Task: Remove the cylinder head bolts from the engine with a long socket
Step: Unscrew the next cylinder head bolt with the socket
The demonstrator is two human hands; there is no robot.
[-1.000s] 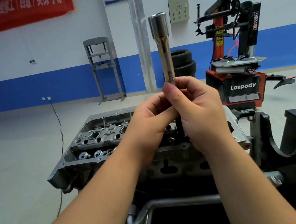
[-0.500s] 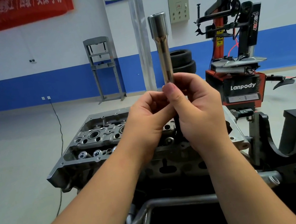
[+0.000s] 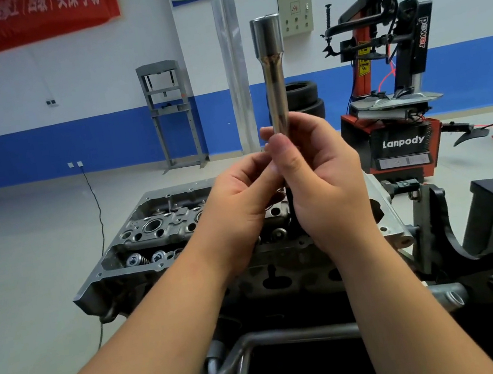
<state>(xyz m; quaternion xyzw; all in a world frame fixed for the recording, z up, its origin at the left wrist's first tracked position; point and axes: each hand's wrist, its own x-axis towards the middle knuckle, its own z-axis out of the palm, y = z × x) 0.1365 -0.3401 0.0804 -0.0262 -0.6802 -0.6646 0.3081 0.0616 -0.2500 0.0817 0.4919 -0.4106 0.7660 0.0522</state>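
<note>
Cylinder head bolts are hard to pick out at this moment: a dark rod runs down from the person's hands toward the engine, and whether it is a bolt cannot be told. The long socket stands upright above the engine, wide end up, its narrow end hidden inside the hands.

Compared with a second ago, the hands and socket sit slightly higher above the engine and the socket's tilt is nearly unchanged; the hold looks the same, with only a small shift of the fingers.

The right hand wraps its fingers around the lower shaft of the socket, thumb pressed along the front of it. The left hand meets it from the side, its curled fingers pinching at the socket's base just under the right thumb; exactly what the fingertips touch is hidden.

Behind the engine stand a grey press frame, stacked tyres and a red and black tyre machine. To the right of the engine is a black stand, and below the engine a bent metal pipe.
</note>
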